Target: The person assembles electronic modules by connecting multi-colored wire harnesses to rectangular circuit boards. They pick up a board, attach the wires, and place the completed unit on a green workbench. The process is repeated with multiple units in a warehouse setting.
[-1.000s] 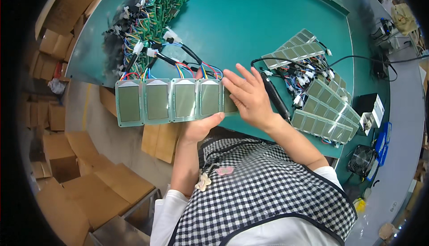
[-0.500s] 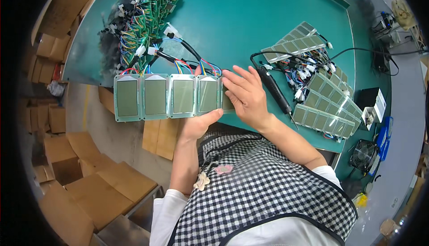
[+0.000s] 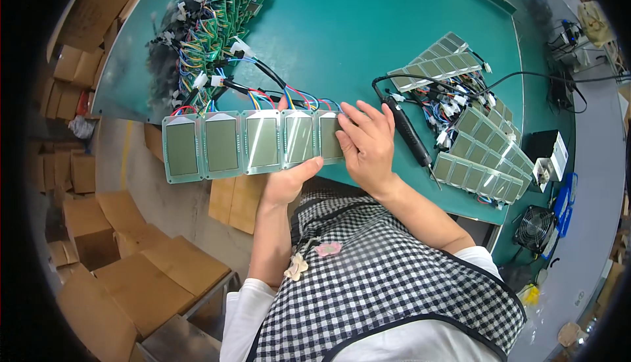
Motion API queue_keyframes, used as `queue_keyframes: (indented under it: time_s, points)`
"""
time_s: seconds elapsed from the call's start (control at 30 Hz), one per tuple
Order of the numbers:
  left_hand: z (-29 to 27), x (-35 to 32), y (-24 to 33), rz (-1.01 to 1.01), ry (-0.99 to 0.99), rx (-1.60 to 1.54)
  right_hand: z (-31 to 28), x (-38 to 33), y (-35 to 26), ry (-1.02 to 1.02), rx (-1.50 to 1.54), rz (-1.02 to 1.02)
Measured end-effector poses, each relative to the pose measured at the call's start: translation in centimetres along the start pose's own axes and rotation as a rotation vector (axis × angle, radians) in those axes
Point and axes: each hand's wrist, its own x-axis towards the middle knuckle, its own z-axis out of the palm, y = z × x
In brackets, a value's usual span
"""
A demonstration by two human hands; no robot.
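Note:
A strip of several green-bordered LCD display boards [image 3: 221,145] stretches across the front of the bench, screens facing up. My left hand [image 3: 286,183] grips it from underneath, its thumb over the lower edge. At the right end, my right hand [image 3: 369,146] rests on the last screen with its fingers stretched out. Coloured wires with white connectors [image 3: 242,48] run from the strip's top edge toward the back. Close to my right hand lies a black pen-shaped electric tool [image 3: 407,132] with a thin metal tip and a cable.
Green circuit boards with wires [image 3: 227,26] are heaped at the back left of the green bench [image 3: 328,26]. More display strips [image 3: 478,176] lie stacked to the right, near a small black fan [image 3: 534,227]. Cardboard boxes [image 3: 151,276] stand on the floor at left.
The display strip has shifted slightly left, and more of its last screen shows. My right hand has slid toward the strip's right end, still touching it.

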Motion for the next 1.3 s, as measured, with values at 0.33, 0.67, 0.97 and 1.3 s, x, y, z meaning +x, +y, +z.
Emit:
queue_keyframes:
  time_s: [0.33,0.67,0.97,1.3]
  points:
    - [-0.5,0.1,-0.6,0.057,0.073,0.003,-2.9,1.7,-1.5,-0.164,0.506,0.196]
    - [-2.8,-0.6,0.0,0.007,0.123,-0.152,0.3,-11.2,11.7,-0.54,-0.34,0.607]
    - [0.0,-0.3,-0.1,0.031,-0.026,-0.017,-2.7,-0.2,3.2,-0.358,0.121,0.039]
    - [0.0,-0.9,0.2,-0.007,0.043,-0.05,-1.5,-2.1,3.5,-0.088,0.24,-0.079]
